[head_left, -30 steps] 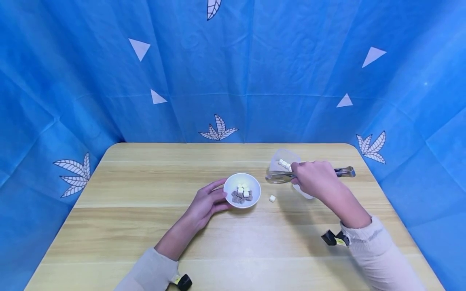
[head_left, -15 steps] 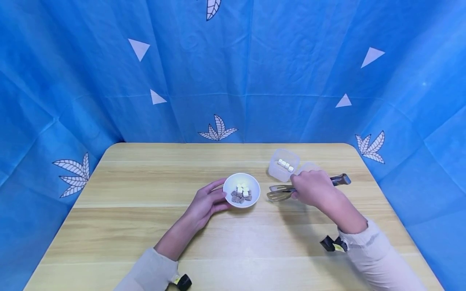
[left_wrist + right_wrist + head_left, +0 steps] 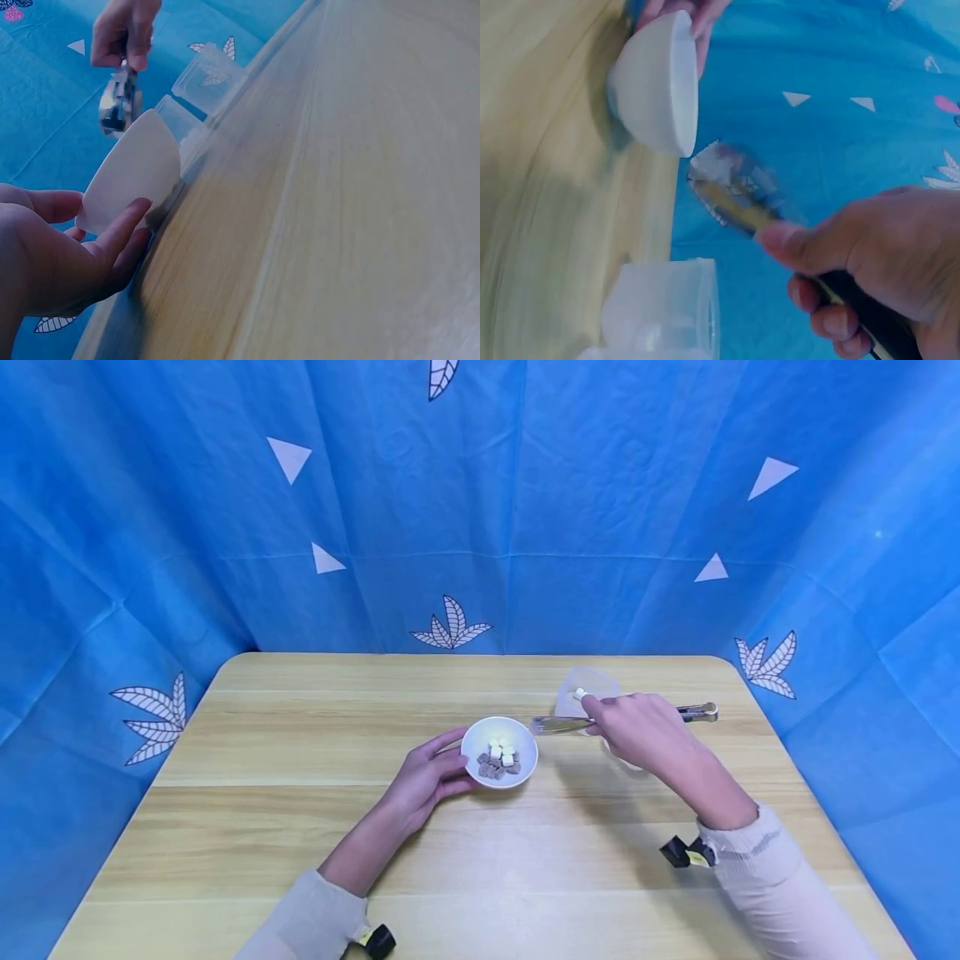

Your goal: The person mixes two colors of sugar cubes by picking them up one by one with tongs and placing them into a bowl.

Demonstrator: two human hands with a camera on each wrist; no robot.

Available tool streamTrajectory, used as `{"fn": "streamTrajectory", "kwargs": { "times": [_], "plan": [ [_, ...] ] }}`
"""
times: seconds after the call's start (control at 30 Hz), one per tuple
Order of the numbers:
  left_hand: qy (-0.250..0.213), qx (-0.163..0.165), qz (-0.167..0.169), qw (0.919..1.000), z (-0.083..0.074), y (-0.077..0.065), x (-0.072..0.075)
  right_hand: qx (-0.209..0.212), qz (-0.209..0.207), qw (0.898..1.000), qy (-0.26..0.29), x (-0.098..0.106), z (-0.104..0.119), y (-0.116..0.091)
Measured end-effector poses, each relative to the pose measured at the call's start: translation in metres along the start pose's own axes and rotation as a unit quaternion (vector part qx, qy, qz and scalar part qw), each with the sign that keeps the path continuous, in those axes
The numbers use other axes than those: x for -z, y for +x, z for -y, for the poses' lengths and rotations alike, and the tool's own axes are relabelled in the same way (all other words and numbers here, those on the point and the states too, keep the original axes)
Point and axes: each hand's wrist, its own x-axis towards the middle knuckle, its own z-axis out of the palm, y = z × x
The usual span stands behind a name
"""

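Observation:
My left hand (image 3: pixel 431 778) holds the left side of a white bowl (image 3: pixel 480 731), fingers and thumb about its wall. Small brown cubes (image 3: pixel 491 770) and several small white cubes (image 3: pixel 507 760) lie in the bowl. In my right hand (image 3: pixel 641 731) are metal tongs with dark handles (image 3: pixel 562 725), gripped mid-length. Their tips are beside the bowl's right rim. In the right wrist view the tong ends (image 3: pixel 739 202) are blurred, with a whitish patch (image 3: pixel 714 161) at the tip; whether a cube is pinched there I cannot tell.
A clear plastic box (image 3: pixel 588 677) with a white cube (image 3: pixel 580 693) showing stands behind my right hand, which partly hides it. A second clear container (image 3: pixel 210 79) is close by. Blue curtain (image 3: pixel 480 510) hangs behind the wooden table (image 3: pixel 300 735).
The tongs went down with parted ends over a loose white cube on the table, then rose and came left to the bowl's rim. That cube no longer shows on the table.

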Motion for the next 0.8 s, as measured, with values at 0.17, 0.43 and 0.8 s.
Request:
{"fn": "streamTrajectory", "kwargs": {
  "times": [0.17,0.43,0.8],
  "plan": [
    [-0.001,0.002,0.0,1.0,-0.001,0.0,0.0,0.042,-0.04,0.998,0.003,0.002,0.008,0.005],
    [-0.002,0.008,-0.001,1.0,-0.001,0.0,0.0,0.062,-0.075,0.995,-0.004,-0.01,0.017,0.01],
    [0.0,0.008,-0.002,1.0,-0.001,0.0,0.0,0.013,-0.084,0.996,0.032,0.003,-0.008,0.006]
  ]
}}
